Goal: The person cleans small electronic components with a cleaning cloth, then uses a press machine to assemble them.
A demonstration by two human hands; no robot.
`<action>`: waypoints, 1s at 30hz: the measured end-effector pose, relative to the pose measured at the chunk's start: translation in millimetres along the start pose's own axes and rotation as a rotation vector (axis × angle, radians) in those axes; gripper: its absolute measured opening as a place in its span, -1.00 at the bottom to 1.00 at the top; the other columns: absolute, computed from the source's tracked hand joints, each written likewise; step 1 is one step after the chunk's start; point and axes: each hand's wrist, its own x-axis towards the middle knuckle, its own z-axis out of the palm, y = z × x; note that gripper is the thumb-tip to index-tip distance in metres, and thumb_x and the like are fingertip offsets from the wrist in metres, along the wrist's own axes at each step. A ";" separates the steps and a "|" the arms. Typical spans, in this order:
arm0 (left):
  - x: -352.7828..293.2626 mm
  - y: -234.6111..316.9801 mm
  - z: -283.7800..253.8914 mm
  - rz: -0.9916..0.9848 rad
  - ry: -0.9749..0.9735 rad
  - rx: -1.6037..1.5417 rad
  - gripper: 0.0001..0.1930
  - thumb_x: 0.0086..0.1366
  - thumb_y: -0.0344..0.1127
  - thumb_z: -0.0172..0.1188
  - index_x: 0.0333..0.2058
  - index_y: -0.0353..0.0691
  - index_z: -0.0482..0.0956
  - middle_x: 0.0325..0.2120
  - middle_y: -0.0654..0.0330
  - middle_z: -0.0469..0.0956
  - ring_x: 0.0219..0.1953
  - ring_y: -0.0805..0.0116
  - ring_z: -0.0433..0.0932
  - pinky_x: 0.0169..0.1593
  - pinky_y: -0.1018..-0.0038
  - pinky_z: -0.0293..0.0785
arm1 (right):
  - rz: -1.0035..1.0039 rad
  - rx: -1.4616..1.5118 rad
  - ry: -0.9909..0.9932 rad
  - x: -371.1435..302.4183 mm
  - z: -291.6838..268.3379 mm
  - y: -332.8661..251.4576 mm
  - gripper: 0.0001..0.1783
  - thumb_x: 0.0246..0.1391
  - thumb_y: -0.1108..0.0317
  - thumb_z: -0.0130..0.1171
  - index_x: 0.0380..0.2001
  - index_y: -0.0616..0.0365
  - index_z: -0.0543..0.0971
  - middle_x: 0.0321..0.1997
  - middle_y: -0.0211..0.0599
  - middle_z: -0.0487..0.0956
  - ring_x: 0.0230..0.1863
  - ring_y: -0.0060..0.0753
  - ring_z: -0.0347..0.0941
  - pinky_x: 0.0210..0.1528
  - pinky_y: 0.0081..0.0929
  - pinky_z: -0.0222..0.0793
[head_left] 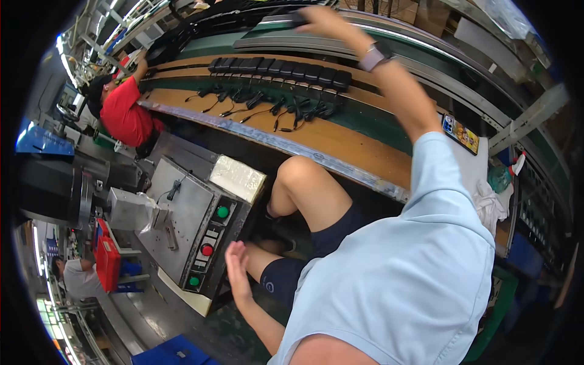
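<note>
dark block (298, 19) juts left from right hand (330, 24), long axis blurred

Bent edges, motion-blurred right fingers (315, 13)

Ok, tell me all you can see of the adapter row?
About a dozen boxy black adapters, apparently plastic, sit side by side in a slightly slanting line along the bench. Thin black cords trail from their near side and lie in loose bundles. The left hand and right hand are clear of the row.
</note>
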 end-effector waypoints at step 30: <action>226.4 11.5 -240.9 0.547 0.519 0.328 -0.23 -0.06 -0.38 0.45 0.14 -0.30 0.29 -0.19 0.16 0.62 -0.07 0.34 0.51 0.15 0.42 0.28 | -0.337 0.725 -0.102 -16.3 8.6 -210.7 -0.51 0.13 0.50 0.13 0.16 0.15 0.40 -0.13 -0.28 0.56 -0.33 -0.51 0.46 -0.20 -0.62 0.41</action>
